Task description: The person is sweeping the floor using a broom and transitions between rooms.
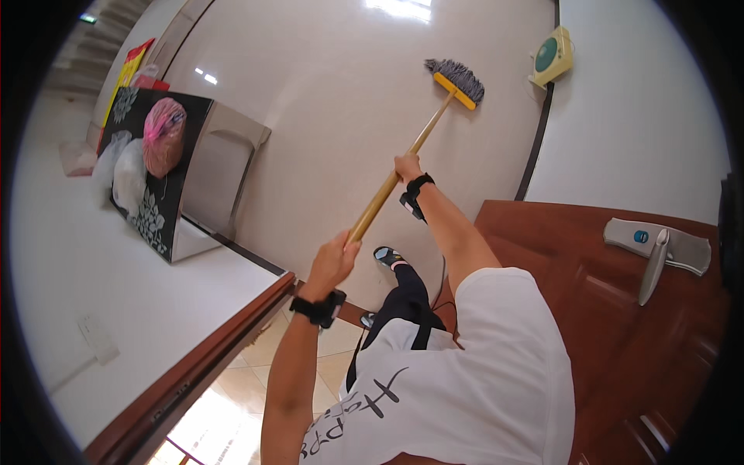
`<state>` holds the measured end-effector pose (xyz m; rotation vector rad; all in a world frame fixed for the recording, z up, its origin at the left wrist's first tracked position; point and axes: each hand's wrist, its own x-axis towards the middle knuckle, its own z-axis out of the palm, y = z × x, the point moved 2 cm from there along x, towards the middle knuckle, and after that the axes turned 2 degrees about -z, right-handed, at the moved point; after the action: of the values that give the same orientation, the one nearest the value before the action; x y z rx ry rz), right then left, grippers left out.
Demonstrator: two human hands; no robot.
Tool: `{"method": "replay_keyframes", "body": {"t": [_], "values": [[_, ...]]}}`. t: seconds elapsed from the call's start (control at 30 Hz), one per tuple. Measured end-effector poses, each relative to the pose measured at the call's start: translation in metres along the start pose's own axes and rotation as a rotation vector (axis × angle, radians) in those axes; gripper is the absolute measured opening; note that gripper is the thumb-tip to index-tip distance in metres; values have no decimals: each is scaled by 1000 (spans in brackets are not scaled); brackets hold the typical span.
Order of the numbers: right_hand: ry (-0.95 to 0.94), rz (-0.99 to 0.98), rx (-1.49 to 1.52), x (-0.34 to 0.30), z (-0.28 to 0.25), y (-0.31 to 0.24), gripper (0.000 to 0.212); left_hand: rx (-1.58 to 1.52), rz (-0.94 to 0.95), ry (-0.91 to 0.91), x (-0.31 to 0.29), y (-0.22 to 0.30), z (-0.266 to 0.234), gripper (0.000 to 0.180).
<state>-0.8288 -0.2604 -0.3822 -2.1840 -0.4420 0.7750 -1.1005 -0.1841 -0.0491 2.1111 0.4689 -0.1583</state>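
Both my hands are closed round the long wooden handle of a mop (381, 195). My left hand (333, 266) grips it near its upper end, close to my body. Further down the handle, my right hand (407, 167) is wrapped round it. The handle slants away from me to a yellow mop head (456, 91) with grey string fibres (457, 74), which rests on the pale, shiny floor (325, 101). Each wrist wears a black strap with a small device on it.
To the left stands a cabinet with a black floral top (167, 213), bearing a pink bag (164, 136) and white plastic bags (128, 174). A yellow fan-like device (552, 56) sits by the right wall. A brown door (558, 263) with a silver handle (655, 267) is at my right.
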Motion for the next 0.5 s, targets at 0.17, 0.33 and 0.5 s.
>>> {"method": "replay_keyframes", "body": {"t": [0.17,0.33,0.5], "values": [[-168,560,579,-120,40,-98,38,26,-343,-63,-99,-8,-29,21],[-239,710,746,-180,119,-86,35,167,-642,-87,-225,27,-96,28],[-650,860,1078,-284,210,-100,9,-55,-1036,45,-345,51,-153,33]]}}
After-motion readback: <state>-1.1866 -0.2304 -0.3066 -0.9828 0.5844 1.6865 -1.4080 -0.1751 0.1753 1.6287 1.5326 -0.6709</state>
